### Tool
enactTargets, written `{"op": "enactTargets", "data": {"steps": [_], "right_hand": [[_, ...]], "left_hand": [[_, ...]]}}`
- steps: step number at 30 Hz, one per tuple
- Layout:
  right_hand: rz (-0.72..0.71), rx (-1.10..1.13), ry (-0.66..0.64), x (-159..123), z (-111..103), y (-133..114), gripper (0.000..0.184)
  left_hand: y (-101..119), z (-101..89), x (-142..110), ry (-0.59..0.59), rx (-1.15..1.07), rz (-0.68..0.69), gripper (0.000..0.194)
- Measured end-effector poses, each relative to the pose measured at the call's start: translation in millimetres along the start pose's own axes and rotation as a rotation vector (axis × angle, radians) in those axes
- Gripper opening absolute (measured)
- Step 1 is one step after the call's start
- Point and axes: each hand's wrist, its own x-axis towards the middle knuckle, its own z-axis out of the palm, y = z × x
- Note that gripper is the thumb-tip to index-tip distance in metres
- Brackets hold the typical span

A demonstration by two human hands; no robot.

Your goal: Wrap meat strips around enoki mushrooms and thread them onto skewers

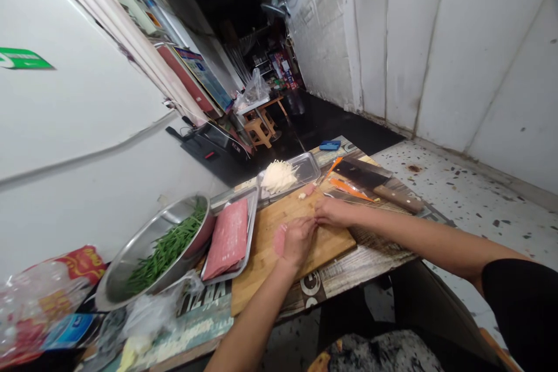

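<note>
Clock positions are counted from where your hands meet; the steel bowl lies at nine o'clock, with green beans heaped inside; nearer, also toward nine, the metal tray carries flat pink meat sheets; at eleven, the clear tray has pale shreds in its near-left part, its far-right part bare.

Your left hand reaches in from seven, back upward, fingers curled; your right hand comes from three, its fingertips meeting the left's low over the cutting board; the fingers hide whatever is between them, so you cannot tell if either pinches anything; the pink slice lies on the board just beside your left hand, at eight; a small pink roll sits at twelve, near the board's far edge.

Bare board runs toward seven; the cleaver and orange-edged wrapper crowd the table at two; the table's near edge passes below you at five.
</note>
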Motion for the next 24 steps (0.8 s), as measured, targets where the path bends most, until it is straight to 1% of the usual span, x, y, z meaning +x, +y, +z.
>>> {"op": "enactTargets", "data": {"steps": [2, 3, 5, 6, 8, 10, 14, 17, 21, 24], "right_hand": [[0.046, 0.053, -0.026, 2, -9, 6, 0.019], [0.094, 0.074, -0.021, 2, -14, 9, 0.018], [0.271, 0.065, 0.018, 4, -22, 15, 0.019], [0.38, 0.037, 0.034, 5, -25, 18, 0.025], [0.567, -0.02, 0.019, 7, -25, 20, 0.034], [0.672, -0.039, -0.018, 10, -21, 18, 0.034], [0.74, -0.022, -0.049, 15, -11, 13, 0.032], [0.766, -0.029, -0.062, 16, -8, 10, 0.03], [0.773, -0.059, -0.052, 13, -14, 10, 0.027], [0.745, -0.104, -0.008, 4, -24, 7, 0.026]], "left_hand": [[-1, 1.9, 1, -0.008, -0.038, 0.001, 0.027], [-1, 2.1, 1, -0.011, -0.055, -0.001, 0.028], [-1, 1.6, 3, -0.003, -0.081, -0.007, 0.028], [0, 1.2, 3, 0.001, -0.091, -0.007, 0.029], [0, 0.1, 4, 0.006, -0.1, 0.004, 0.029], [1, -1.1, 5, 0.0, -0.111, 0.02, 0.027], [1, -2.6, 6, 0.004, -0.117, 0.034, 0.022], [1, -1.6, 7, 0.015, -0.102, 0.038, 0.021], [1, 1.2, 7, 0.012, -0.074, 0.026, 0.022], [0, 2.8, 7, 0.006, -0.069, 0.019, 0.023]]}}
